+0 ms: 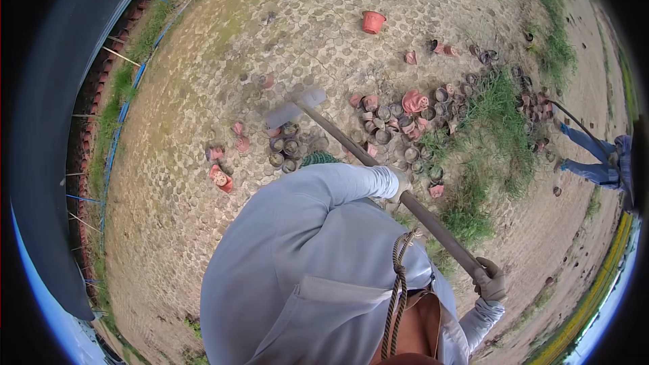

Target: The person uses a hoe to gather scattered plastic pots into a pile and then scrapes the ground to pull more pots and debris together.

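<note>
A hoe (436, 228) with a long wooden handle slants across the view, its wide grey blade (295, 108) slightly smeared by motion over the ground. My left hand (400, 185), in a pale glove, is wrapped round the middle of the handle. Farther down, near the handle's end, my right glove (491, 280) grips it too. Small black pots (285, 146) lie clustered just below the blade, and a heap of black and reddish pots (414, 103) lies beyond the handle to the right.
A red bucket-like pot (373, 22) stands farther ahead. Grass tufts (503, 105) grow through the pot heap. At the right another person (595, 162) in jeans holds a long-handled tool. A blue pipe (138, 76) and dark sheeting (51, 94) run along the left.
</note>
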A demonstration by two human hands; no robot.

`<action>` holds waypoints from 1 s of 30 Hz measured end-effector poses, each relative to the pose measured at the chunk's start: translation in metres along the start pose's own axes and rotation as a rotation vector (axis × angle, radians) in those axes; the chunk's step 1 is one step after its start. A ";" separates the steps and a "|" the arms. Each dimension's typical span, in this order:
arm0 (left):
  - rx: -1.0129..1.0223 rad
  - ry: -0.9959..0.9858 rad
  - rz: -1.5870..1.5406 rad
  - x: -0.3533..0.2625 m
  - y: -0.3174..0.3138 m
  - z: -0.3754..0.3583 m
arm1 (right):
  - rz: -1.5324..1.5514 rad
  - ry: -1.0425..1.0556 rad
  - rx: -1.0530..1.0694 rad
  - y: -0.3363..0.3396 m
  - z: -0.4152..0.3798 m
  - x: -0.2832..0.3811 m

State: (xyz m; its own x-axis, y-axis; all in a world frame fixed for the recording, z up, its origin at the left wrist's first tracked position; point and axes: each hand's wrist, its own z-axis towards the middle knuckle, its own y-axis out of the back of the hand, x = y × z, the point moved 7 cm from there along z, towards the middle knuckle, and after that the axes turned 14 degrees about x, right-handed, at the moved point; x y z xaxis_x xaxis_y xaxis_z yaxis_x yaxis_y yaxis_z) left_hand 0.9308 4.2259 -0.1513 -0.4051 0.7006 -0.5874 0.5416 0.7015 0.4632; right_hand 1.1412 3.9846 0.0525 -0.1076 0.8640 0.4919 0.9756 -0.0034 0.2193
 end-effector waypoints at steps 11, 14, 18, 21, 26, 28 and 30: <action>0.101 -0.331 0.252 -0.104 -0.014 0.025 | 0.307 0.106 -0.263 0.017 -0.103 -0.118; 0.178 -0.156 0.260 -0.023 -0.018 -0.005 | 0.416 0.127 -0.056 -0.047 -0.030 -0.095; 0.104 0.115 0.223 0.130 -0.033 -0.055 | 0.316 0.132 0.262 -0.154 0.098 -0.030; 0.196 0.426 0.230 0.250 -0.044 -0.099 | 0.195 0.186 0.405 -0.248 0.169 0.053; 0.094 0.665 0.079 0.330 -0.069 -0.145 | -0.056 0.155 0.500 -0.322 0.192 0.122; 0.014 0.642 0.065 0.294 -0.061 -0.161 | -0.014 0.191 0.531 -0.307 0.180 0.113; -0.005 0.621 0.023 0.274 -0.062 -0.158 | 0.056 0.183 0.473 -0.285 0.148 0.108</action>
State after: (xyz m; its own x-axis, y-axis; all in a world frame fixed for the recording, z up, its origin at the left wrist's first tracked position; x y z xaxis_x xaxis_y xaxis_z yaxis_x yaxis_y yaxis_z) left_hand 0.6698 4.3951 -0.2355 -0.7470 0.6598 -0.0822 0.5526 0.6848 0.4751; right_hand 0.8800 4.1530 -0.0813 -0.0427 0.7663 0.6410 0.9561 0.2175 -0.1963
